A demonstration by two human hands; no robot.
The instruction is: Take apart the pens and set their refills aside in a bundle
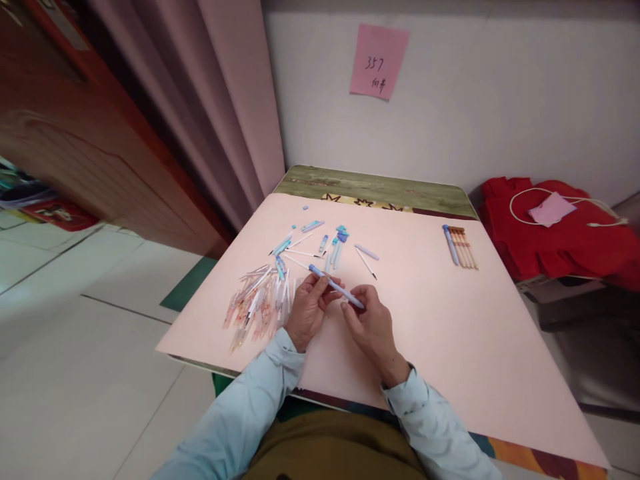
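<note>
A lavender-blue pen [340, 289] with a darker blue end slants between my two hands above the table. My left hand [311, 308] is closed on its upper part, near the blue end. Around the lower end, the fingers of my right hand [371, 325] are closed as well. Beyond my hands lie loose pen parts: a lavender barrel [367, 252], a white refill [367, 263] with a dark tip, and several blue and teal pieces [342, 234]. To the left of my left hand is a heap of clear and orange-patterned pen parts [255, 303].
At the right of the pale tabletop [450, 347], a blue pen [450, 245] lies beside a row of brown-topped pens [464, 248]. A red cloth [560, 233] with a white cable and pink note is off the right edge. A wooden door [115, 147] stands left.
</note>
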